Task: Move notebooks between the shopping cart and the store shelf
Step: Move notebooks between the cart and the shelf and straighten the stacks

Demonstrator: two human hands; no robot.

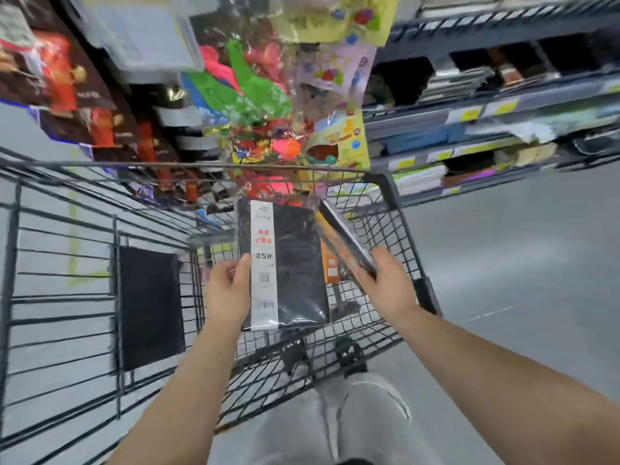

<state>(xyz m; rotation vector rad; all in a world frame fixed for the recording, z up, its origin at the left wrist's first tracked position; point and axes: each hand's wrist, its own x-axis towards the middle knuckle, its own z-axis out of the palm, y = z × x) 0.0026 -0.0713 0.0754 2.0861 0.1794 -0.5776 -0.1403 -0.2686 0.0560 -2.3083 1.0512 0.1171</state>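
My left hand (228, 290) grips the left edge of a black notebook (295, 263) with a white label strip, held flat above the shopping cart (389, 189). A second, dark notebook with orange edging (342, 239) is tilted on its edge, with my right hand (389, 283) closed on its near end. Both notebooks hover over the right end of the cart's wire basket. The store shelf (486, 112) with stacked notebooks stands to the upper right, blurred.
Bags of colourful balloons and toys (255, 88) hang ahead beyond the cart. Dark packaged goods (67, 82) line the left. A black panel (151, 307) sits on the cart's folding seat. Grey floor (520, 263) lies to the right.
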